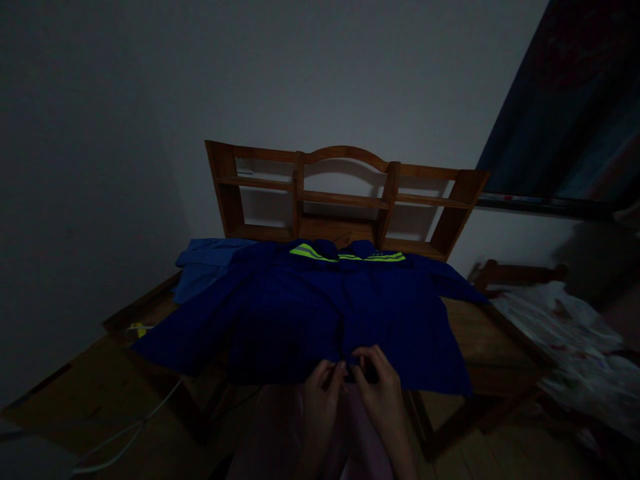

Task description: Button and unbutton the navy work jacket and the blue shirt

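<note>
at 7 to 8 o'clock a pale cable trails low beside the bench, and a small yellow thing sits near the bench's left end. a lighter blue cloth lies at 9 o'clock, partly under the left sleeve of the dark blue jacket. the jacket is spread over the middle of the bench, collar toward 12 o'clock, hem toward 6, with yellow-green bands near the collar; behind it stands a wooden shelf. at 6 o'clock the left hand is at the hem, thumb and finger drawn close together; just beside it, toward 5, the right hand curls its thumb and forefinger at the same edge. it is too dark to make out whether either is clamped on cloth. the step in hand looks like working the two front edges at the bottom of the jacket's centre line; the next move seems to call for a fine fingertip grip, with both edges level and the cloth unpulled. at 3 o'clock comes a chair bearing crumpled plastic bags, and at 2 o'clock a dark curtain.
</note>
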Available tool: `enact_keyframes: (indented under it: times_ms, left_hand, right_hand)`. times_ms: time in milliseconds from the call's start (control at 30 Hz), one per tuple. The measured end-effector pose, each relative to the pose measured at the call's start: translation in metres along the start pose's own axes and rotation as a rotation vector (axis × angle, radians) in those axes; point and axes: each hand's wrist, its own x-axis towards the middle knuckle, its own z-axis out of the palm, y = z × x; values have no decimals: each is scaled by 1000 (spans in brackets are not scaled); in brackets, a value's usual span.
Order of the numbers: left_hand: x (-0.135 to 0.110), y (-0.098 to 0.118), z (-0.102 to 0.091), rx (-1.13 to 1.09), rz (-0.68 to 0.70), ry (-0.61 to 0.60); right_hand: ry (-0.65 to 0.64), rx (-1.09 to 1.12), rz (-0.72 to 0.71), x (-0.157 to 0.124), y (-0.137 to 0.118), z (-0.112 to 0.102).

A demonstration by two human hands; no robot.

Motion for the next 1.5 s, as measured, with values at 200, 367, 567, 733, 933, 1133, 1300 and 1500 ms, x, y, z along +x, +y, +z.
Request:
enact_keyframes:
  times_ms: [200, 367, 567, 733, 933, 1133, 1300, 1500]
  left_hand:
    - [0, 1, 1, -30, -23, -1]
    - [1, -1, -1, -31, -22, 5]
    - [1, -1, -3, 8, 0, -23]
    - [1, -6, -3, 81, -8, 12]
    - [-2, 0, 0, 85, 1, 47]
    - [-3, 4, 2, 79, -20, 50]
    - [-1, -5, -1, 138, 26, 49]
    - [1, -15, -5, 190, 65, 44]
  right_hand:
    - [-3, 90, -56, 0, -7, -3]
    - [-18, 145, -33, -2, -12, -10]
    - [15, 206, 19, 1, -6, -6]
    - [-9, 198, 34, 2, -4, -3]
    - [15, 172, 54, 2, -3, 0]
    - [18, 260, 89, 1, -5, -2]
    - [21, 280, 111, 3, -1, 2]
    - [15, 272, 120, 3, 1, 5]
